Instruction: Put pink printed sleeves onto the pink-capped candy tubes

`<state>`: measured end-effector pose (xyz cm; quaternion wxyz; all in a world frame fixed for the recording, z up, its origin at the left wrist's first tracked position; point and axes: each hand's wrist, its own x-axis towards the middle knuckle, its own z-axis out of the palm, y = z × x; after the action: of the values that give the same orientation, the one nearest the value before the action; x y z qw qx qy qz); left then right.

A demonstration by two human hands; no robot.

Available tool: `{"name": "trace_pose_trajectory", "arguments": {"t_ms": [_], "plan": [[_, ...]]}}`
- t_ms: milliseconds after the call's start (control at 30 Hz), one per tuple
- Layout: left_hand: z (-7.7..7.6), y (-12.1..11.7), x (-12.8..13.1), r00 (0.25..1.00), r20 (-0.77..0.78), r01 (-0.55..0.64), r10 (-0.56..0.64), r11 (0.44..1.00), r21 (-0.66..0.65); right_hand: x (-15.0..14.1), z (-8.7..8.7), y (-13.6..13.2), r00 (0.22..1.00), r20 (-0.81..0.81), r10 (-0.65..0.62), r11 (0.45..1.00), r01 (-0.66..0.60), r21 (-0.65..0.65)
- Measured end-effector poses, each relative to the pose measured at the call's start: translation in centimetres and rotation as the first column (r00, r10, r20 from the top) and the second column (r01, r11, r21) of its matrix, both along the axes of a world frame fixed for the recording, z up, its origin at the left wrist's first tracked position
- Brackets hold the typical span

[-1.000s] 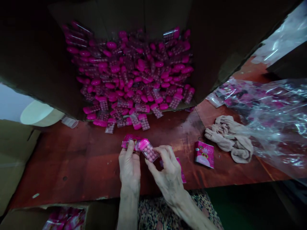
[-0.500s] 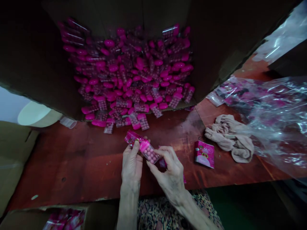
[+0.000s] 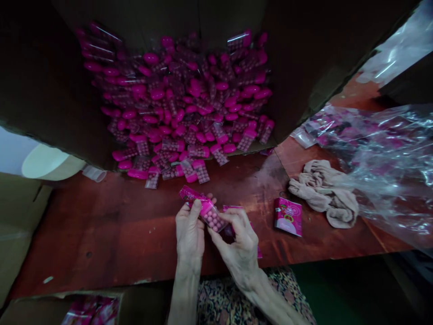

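Note:
A small clear candy container (image 3: 214, 219) with pink balls inside and a pink cap is between my two hands, tilted. My left hand (image 3: 190, 234) pinches a pink printed sleeve (image 3: 192, 193) at the capped end, its thumb on top. How far the cap sits inside the sleeve is hidden by the thumb. My right hand (image 3: 238, 246) grips the bottom end of the container between thumb and fingers. Partly behind the right hand, more pink printed sleeves (image 3: 233, 208) lie on the table.
A large cardboard box (image 3: 297, 58) lies open towards me, with a heap of candy containers (image 3: 189, 108) spilling out. Rightward are a pink printed pack (image 3: 287, 216), a crumpled cloth (image 3: 324, 192) and a clear plastic bag (image 3: 399, 180). A white bowl (image 3: 50, 162) stands left.
My left hand has shifted slightly right, closer to my right hand. The sleeve has moved with it towards the container's cap. The right hand keeps its grip on the container.

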<state>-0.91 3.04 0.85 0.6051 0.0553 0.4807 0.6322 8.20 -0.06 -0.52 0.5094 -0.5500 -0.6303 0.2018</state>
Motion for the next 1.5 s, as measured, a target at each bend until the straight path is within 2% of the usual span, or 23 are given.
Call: {"name": "trace_pose_trajectory", "arguments": {"t_ms": [100, 167, 300, 500, 667, 800, 1000, 1133, 1233, 1333, 1500], "plan": [[0.0, -0.1, 0.2, 0.997, -0.060, -0.055, 0.055, 0.998, -0.003, -0.1, 0.1, 0.0, 0.999, 0.043, -0.006, 0.999, 0.005, 0.032], [0.0, -0.3, 0.1, 0.997, -0.041, -0.064, 0.064, 0.998, 0.004, 0.0, 0.1, 0.1, 0.999, 0.044, 0.001, 0.999, -0.003, 0.033], [0.0, -0.5, -0.4, 0.998, 0.061, 0.031, -0.032, 0.999, 0.021, 0.3, 0.2, 0.5, 1.000, -0.022, 0.016, 1.000, -0.016, -0.011], [0.2, -0.6, -0.7, 0.985, 0.112, 0.132, -0.133, 0.991, 0.015, 0.7, 0.2, 0.6, 0.998, -0.037, 0.050, 0.997, -0.048, 0.061], [0.5, -0.6, -0.2, 0.983, 0.120, 0.140, -0.142, 0.990, 0.023, 0.6, -0.1, 0.1, 0.999, 0.032, 0.007, 0.993, -0.011, 0.120], [0.3, -0.7, -0.1, 0.989, 0.110, 0.098, -0.096, 0.995, -0.021, 0.2, 0.2, -0.2, 0.996, 0.089, 0.007, 0.989, -0.020, 0.145], [-0.2, -1.3, 0.6, 0.982, 0.152, 0.124, -0.114, 0.991, -0.056, 0.1, 0.1, 0.5, 0.997, 0.062, -0.047, 0.997, 0.043, 0.065], [0.2, -1.5, 1.3, 0.981, 0.171, 0.103, -0.090, 0.992, -0.068, 0.3, 0.1, 0.9, 0.996, 0.063, -0.065, 0.996, 0.061, 0.062], [0.6, -1.6, 1.2, 0.982, 0.141, 0.135, -0.125, 0.989, -0.065, 0.4, 0.3, 0.8, 0.997, 0.057, -0.057, 0.998, 0.056, 0.030], [0.9, -1.8, 0.9, 0.975, 0.110, 0.199, -0.191, 0.977, -0.069, 0.7, 0.4, 0.7, 0.995, 0.100, -0.014, 1.000, 0.013, 0.006], [0.8, -2.6, 0.7, 0.966, 0.093, 0.249, -0.241, 0.965, -0.085, 1.4, 0.1, 0.7, 0.977, 0.187, 0.107, 0.991, -0.120, 0.056]]}}
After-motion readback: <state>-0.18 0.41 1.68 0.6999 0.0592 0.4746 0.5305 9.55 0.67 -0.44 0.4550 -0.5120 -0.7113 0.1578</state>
